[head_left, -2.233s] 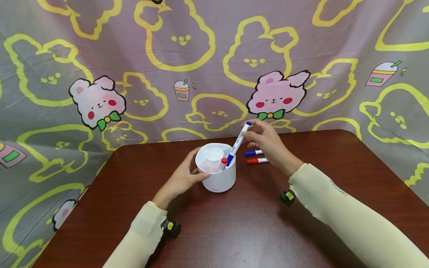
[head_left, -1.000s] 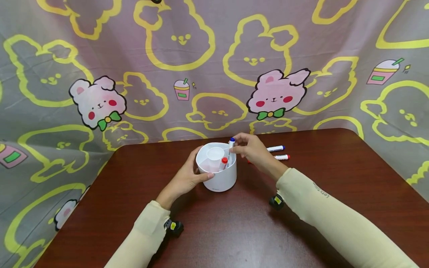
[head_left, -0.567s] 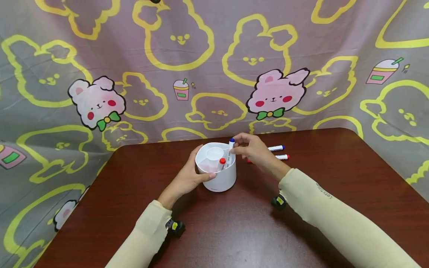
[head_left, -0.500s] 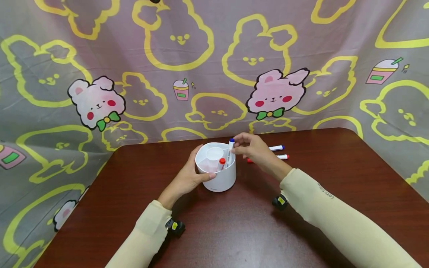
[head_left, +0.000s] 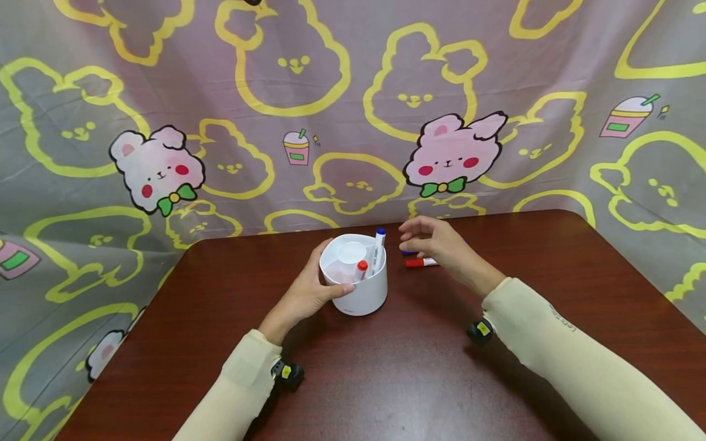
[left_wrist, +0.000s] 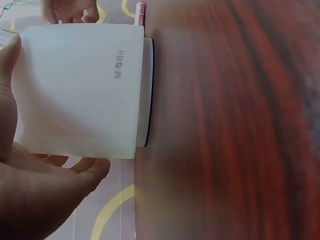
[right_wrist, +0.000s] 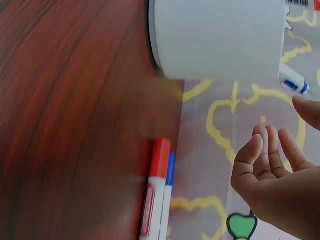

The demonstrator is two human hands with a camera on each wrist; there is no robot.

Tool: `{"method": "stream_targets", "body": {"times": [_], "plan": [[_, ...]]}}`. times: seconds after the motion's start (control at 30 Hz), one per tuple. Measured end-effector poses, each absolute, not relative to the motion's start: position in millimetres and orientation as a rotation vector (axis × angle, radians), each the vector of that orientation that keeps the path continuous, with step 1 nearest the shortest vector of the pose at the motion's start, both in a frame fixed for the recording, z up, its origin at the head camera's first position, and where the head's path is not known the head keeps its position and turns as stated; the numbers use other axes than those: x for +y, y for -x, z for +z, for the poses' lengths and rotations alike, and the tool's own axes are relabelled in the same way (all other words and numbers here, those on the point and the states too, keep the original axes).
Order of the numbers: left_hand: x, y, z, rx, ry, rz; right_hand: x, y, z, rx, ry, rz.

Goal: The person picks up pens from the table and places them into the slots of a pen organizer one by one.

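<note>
A white round pen holder with inner compartments stands on the table. My left hand grips its left side, thumb across the front rim and fingers behind. Inside it, toward the right, a blue-tipped marker leans up against the wall, and a shorter-showing red-capped marker stands beside it. My right hand hovers right of the holder, fingers loosely bent and holding nothing. Under and behind it lie a red-capped marker and a blue-capped marker, side by side and partly hidden by the hand.
The dark reddish-brown wooden table has a rounded far edge. Behind it hangs a cartoon-patterned curtain, close to the table's back edge. Small black cameras sit on both wrists.
My right hand lowered the blue-tipped marker into the holder, let it go and drew back to the right over the lying markers. My left hand has kept its hold on the holder.
</note>
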State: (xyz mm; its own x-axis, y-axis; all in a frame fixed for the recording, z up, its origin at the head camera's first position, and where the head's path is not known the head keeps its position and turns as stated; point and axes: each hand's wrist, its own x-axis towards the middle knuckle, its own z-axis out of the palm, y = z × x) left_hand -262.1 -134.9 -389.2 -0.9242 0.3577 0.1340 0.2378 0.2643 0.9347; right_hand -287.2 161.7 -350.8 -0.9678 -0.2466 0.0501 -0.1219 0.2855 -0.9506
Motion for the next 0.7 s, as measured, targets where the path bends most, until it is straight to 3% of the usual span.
{"method": "stream_targets", "body": {"times": [0.7], "plan": [[-151.5,261.2,-386.2,2.344,-0.566,1.810,232.3,283.5,-361.3,2.489,0.161,-1.724]]}}
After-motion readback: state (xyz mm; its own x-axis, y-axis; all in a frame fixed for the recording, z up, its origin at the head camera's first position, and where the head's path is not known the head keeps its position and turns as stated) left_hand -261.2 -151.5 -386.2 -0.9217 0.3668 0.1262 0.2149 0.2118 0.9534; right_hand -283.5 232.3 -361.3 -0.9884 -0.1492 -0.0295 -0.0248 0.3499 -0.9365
